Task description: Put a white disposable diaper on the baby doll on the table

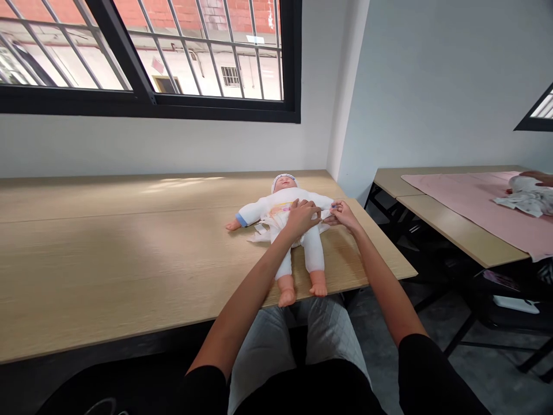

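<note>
A baby doll [283,197] in a white suit and cap lies on its back, its feet at the table's near edge. Around its hips is a white diaper [280,215] with a coloured print on the front; a loose side flap spreads out at the doll's hip on the left. My left hand [303,217] rests over the diaper's front with its fingers curled, closed on its edge. At the hip on the right, my right hand [344,215] pinches the diaper's side, beside the doll's outstretched arm. My fingers partly hide the bit held between them.
The wooden table [129,253] extends far to the left beneath a barred window [207,57]. On the right stands another table with a pink cloth [479,202], where another person's hand [538,177] touches a white-clothed bundle. A dark chair [510,311] is below it.
</note>
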A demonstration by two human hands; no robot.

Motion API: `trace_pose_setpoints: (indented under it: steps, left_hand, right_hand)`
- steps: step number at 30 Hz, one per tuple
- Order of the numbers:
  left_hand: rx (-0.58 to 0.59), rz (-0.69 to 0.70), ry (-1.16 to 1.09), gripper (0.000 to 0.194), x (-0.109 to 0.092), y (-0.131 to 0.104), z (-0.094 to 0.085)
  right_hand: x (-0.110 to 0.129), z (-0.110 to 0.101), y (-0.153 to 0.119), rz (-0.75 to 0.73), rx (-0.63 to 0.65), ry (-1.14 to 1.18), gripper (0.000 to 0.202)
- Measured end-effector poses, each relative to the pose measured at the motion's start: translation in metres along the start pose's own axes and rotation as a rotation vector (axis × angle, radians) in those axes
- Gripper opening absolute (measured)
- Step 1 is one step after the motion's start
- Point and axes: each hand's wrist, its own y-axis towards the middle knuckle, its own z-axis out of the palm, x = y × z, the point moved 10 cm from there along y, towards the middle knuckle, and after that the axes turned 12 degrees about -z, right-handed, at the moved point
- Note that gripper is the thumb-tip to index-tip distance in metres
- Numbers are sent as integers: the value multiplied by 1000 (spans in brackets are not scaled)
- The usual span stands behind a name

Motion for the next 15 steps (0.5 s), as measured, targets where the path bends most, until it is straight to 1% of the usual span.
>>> trace_pose_setpoints:
  steps: [3,5,7,9,12,13,15]
  left_hand:
    - [85,82,62,13,-15,1,11]
    - [127,65,105,17,-21,5,19]
    - [130,38,133,23,-26,10,24]
    - [129,37,171,30,-33,12,29]
    - [166,43,258,40,-41,11,40]
    - [177,43,280,38,-43,10,43]
    - [176,33,299,20,-44,8,44]
  right_hand:
    - [-3,3,1,-41,20,-86,18]
    - [-7,3,1,-39,17,-146,18]
    - [-11,1,0,-18,1,-177,21]
    - [-15,-2,0,9,-19,-171,24]
    - [-19,-5,-1,56,-44,-149,28]
    - [-19,-6,-1,70,-54,-137,29]
    - [-18,-7,-1,92,-67,-107,29]
